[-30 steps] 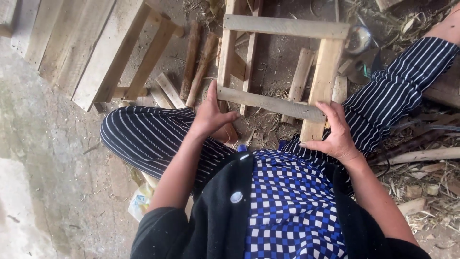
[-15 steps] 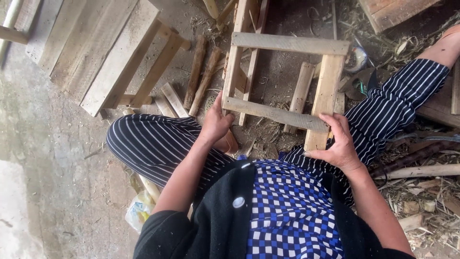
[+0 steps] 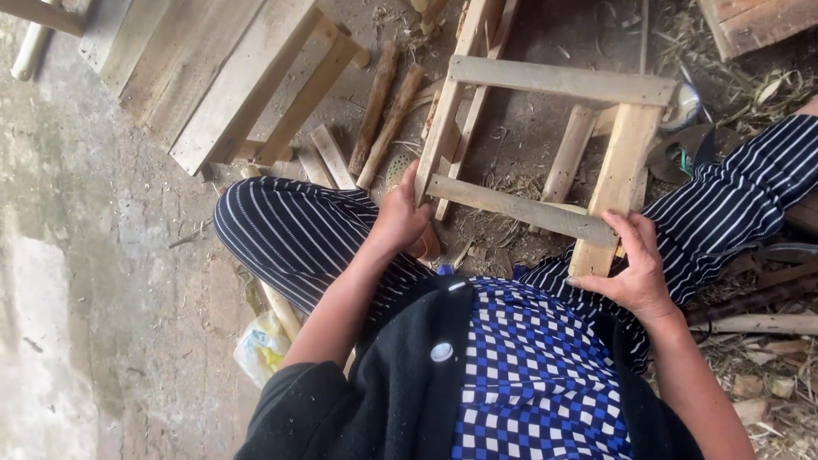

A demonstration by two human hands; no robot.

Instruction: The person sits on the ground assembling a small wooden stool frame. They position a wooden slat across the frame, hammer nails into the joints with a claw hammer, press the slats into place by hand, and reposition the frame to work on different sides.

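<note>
Wooden frame, a rough square of pale slats, stands propped on the dirt floor between the person's striped knees, leaning slightly away. The left hand is closed around the near left corner, fingers wrapped over the upright where the lower crossbar meets it; the right hand clamps the right post (thumb on the crossbar's end). Steadying it well probably means even pressure at both corners, so the joints don't rack. Loose sticks lie beyond.

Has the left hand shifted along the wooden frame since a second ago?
Cannot tell: the camera itself moved. The left hand grips the wooden frame at the same near-left corner, beside the striped knee.
</note>
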